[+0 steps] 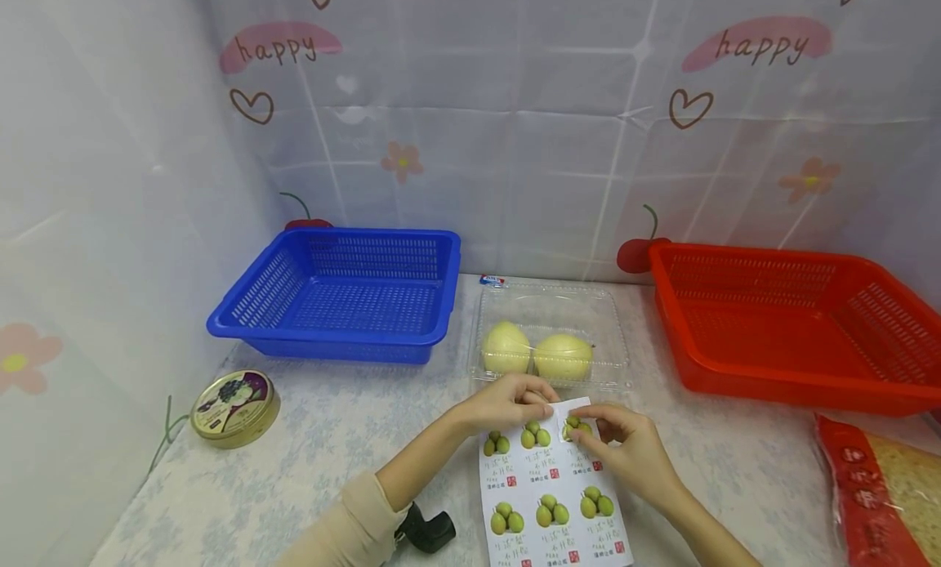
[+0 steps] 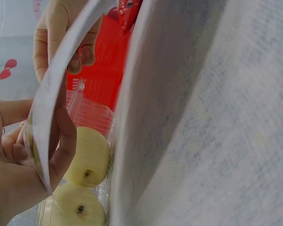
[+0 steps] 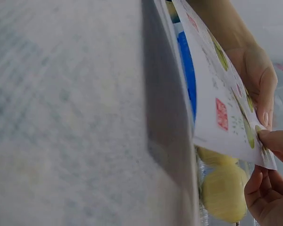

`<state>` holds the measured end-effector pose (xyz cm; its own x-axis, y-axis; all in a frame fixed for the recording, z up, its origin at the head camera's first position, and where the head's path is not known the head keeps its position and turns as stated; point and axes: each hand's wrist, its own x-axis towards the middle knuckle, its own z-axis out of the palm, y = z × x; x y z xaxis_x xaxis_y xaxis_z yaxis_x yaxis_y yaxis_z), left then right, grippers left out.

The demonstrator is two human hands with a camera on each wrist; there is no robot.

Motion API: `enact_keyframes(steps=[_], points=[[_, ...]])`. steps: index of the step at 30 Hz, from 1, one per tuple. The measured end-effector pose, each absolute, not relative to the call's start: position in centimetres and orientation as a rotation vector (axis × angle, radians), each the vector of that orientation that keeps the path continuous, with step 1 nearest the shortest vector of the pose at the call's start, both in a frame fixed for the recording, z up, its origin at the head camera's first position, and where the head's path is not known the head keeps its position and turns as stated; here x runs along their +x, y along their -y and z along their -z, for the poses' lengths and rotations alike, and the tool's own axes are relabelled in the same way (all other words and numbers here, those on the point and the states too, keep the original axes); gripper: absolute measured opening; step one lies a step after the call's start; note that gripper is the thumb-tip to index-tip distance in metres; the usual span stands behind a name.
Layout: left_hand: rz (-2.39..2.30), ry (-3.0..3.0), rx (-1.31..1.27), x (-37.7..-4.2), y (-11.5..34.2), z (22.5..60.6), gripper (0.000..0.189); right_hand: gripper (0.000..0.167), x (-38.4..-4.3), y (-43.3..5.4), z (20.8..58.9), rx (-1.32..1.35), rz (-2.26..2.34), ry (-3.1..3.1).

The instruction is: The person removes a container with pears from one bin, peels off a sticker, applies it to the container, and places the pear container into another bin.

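A white sheet of stickers (image 1: 540, 489), printed in rows with green fruit, writing and red stamps, is held up at its far edge. My left hand (image 1: 515, 402) pinches that edge near the middle, with the sheet (image 2: 52, 94) between thumb and fingers in the left wrist view. My right hand (image 1: 631, 451) pinches the top right sticker (image 1: 575, 426) at the corner, thumb on the printed face (image 3: 221, 113) in the right wrist view. Just beyond the sheet, two pale yellow pears (image 1: 507, 350) sit in a clear plastic box (image 1: 547, 305).
A blue basket (image 1: 338, 342) stands at back left, a red basket (image 1: 794, 379) at back right. A round gold tin (image 1: 234, 408) lies left. At the right edge is a red food packet (image 1: 863, 489). A small black object (image 1: 430, 530) is beside the left forearm.
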<state>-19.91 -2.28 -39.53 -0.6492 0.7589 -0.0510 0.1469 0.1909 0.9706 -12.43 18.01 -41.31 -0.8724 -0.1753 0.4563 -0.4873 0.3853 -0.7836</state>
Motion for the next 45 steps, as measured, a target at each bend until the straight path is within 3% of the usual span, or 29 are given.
enact_keyframes(steps=[5,11,21,28,35,45], points=[[-1.492,-1.929,0.838,-20.0,2.3,39.6,0.018,0.018,-12.4,-17.8,41.2,0.552,-1.502,2.373],[-1.490,-1.929,0.829,-20.0,2.3,39.5,0.018,0.029,-12.3,-17.7,41.2,0.492,-1.403,2.408],[-1.553,-1.856,0.767,-20.0,2.4,39.7,0.019,0.043,-12.3,-17.5,41.2,0.626,-1.163,2.403],[-1.556,-1.808,0.740,-19.9,2.3,39.6,0.022,0.041,-12.3,-17.9,40.7,0.648,-1.498,2.403],[-1.556,-1.750,0.729,-20.0,2.6,39.4,0.023,0.039,-12.4,-18.9,40.0,0.400,-2.135,2.378],[-1.536,-1.750,0.765,-20.1,2.7,39.3,0.022,0.033,-12.6,-18.6,40.5,0.585,-1.914,2.467]])
